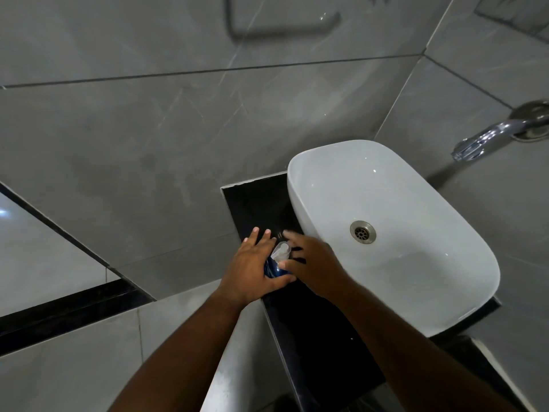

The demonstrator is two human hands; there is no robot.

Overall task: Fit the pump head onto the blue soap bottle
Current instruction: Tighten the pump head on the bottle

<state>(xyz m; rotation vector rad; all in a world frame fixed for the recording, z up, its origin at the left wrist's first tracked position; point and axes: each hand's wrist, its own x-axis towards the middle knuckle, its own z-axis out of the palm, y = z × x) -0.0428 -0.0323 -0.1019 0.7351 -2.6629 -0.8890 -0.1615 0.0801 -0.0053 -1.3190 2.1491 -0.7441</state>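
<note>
Here, your left hand (251, 267) wraps the blue soap bottle (271, 270) from the left: thumb curled round its near side, touching the blue body, while two fingers (252, 237) stick out straight and slightly spread past it, off the bottle. The other fingers of that hand are hidden behind the bottle, so how they sit cannot be told. Your right hand (313, 263) comes in from the right, just beside the bottle's top; its thumb touches or nearly touches the bottle below the pump head (280, 252), and its fingers are loosely curved and a little spread, blurred, reaching over toward the far side of the pump. Whether they actually pinch the pump cannot be told. The pump head is clear or whitish plastic, sitting at the bottle's top between your two hands; whether it is fully seated on the neck cannot be told from this angle. The bottle sits over the black countertop (312, 337), near its left edge, just beside the left rim of the white basin (300, 203); only a small patch of blue shows between the hands, and whether its base rests on the counter is hidden. The basin has a metal drain (362, 232) in its middle. A chrome tap (487, 138) juts from the grey tiled wall (148, 129) at right, well apart from your hands. Both forearms are bare.
</note>
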